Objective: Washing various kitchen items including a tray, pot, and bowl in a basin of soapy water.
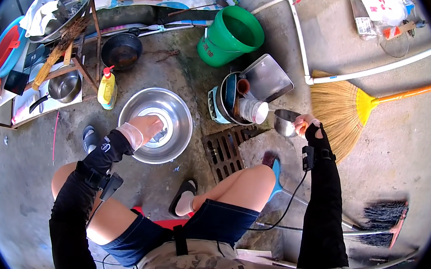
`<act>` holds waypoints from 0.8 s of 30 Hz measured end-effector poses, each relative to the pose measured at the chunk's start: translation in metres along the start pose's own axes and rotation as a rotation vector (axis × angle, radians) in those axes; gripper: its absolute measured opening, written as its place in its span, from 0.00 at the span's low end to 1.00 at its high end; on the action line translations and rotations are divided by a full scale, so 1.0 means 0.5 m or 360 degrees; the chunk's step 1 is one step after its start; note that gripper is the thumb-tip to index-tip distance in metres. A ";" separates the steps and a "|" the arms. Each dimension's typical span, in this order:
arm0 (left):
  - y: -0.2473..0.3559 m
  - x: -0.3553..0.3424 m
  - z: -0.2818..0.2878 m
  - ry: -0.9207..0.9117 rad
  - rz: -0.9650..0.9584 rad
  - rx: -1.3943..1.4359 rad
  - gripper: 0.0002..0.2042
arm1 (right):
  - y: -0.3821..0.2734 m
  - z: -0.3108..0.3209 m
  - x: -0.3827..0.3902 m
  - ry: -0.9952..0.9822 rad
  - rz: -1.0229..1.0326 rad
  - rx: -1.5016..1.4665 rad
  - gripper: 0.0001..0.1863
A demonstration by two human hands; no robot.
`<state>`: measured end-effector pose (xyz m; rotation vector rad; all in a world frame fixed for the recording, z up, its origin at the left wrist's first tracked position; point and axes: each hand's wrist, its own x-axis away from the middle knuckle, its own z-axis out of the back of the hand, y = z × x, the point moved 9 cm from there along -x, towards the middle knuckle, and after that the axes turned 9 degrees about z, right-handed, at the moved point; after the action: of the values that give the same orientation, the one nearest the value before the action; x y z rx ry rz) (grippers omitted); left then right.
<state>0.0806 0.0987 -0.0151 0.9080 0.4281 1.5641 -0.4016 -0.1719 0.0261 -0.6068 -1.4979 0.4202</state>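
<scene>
A wide stainless steel basin stands on the concrete floor in front of me, left of the middle. My left hand reaches down into it, fingers curled near its bottom. Beside the fingertips shows a small greyish patch, too unclear to name. Out to the right, my right hand is closed on the rim side of a small metal cup. The cup is held off to the side, near a pile of stacked vessels, with its mouth turned upward. What lies inside the cup cannot be made out.
Nearby stand a green bucket, a yellow bottle with a red cap, a dark wok and a metal tray. A floor drain grate lies between basin and cup. A straw broom rests beyond my right hand.
</scene>
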 end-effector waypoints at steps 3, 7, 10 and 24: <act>0.000 -0.010 -0.016 -0.0014 -0.0027 0.0033 0.18 | 0.026 0.023 -0.011 -0.0092 -0.0170 0.0005 0.04; 0.008 -0.008 -0.020 -0.0013 -0.0013 0.0008 0.19 | 0.041 0.054 -0.027 -0.0096 -0.0086 0.0134 0.04; 0.008 0.002 -0.017 0.0010 -0.0054 -0.0038 0.20 | 0.044 0.047 -0.031 -0.0159 0.0025 0.0268 0.04; 0.010 -0.017 -0.034 -0.0019 -0.0070 -0.0108 0.17 | -0.012 -0.094 -0.074 -0.0556 0.0988 0.0829 0.05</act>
<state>0.0643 0.0935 -0.0246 0.8501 0.3823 1.5237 -0.3570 -0.2044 0.0016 -0.5849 -1.4151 1.4073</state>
